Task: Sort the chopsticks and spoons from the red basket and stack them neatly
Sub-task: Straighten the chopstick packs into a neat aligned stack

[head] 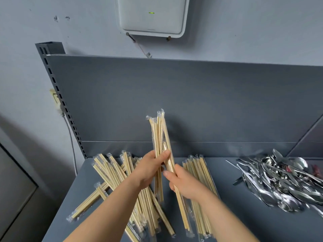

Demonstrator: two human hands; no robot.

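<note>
Your left hand (pixel 148 169) is clamped round a bundle of wrapped chopsticks (pixel 160 133), held nearly upright at the centre of the frame with its lower ends down by the grey shelf (pixel 236 215). Your right hand (pixel 183 182), just beside it, has its fingers curled round a single wrapped pair (pixel 181 212) that leans against the bundle.

Judging from how things lie, you are well into the task but not near the end. The two kinds are already separated: the spoons (pixel 279 179) sit in a heap at the right of the frame, well apart from every chopstick. That heap is tangled, though, and nothing in it looks stacked yet. Just right of your hands an aligned stack (pixel 199 170) of chopsticks lies parallel on the shelf. At the lower left a loose pile (pixel 111 173) crosses at all angles, and that remains to be gathered and squared. You cannot see the red basket here.
</note>
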